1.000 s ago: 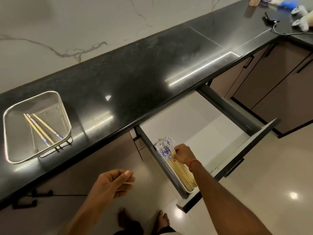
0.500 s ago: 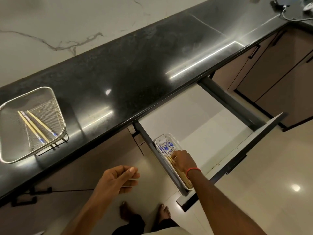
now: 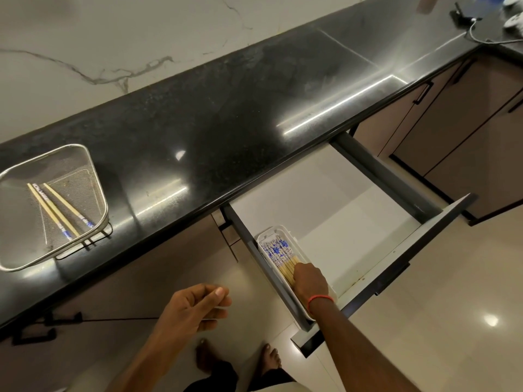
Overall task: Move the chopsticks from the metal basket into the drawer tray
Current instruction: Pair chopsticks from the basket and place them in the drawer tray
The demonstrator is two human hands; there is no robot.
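Observation:
A metal mesh basket (image 3: pixel 96 176) stands on the black countertop at the far left, with three blue-tipped wooden chopsticks (image 3: pixel 56 210) lying in it. Below the counter a drawer (image 3: pixel 339 193) is pulled out. A white tray (image 3: pixel 278 229) sits along its left side, filled with several chopsticks (image 3: pixel 278 254), blue ends away from me. My right hand (image 3: pixel 310 281) rests knuckles-up on the wooden ends of those chopsticks; its fingertips are hidden underneath. My left hand (image 3: pixel 195 309) hangs in the air in front of the cabinets, fingers loosely curled, holding nothing.
The drawer's dark front panel (image 3: pixel 396 264) juts out over the tiled floor to my right. The black countertop (image 3: pixel 226 123) runs under a marble wall. A cable (image 3: pixel 481 38) and small items lie at its far right end. My bare feet (image 3: pixel 268 360) stand below.
My right hand has slid along the tray chopsticks from their blue ends towards the near, wooden ends. The left hand has stayed roughly where it was. The view shifted slightly.

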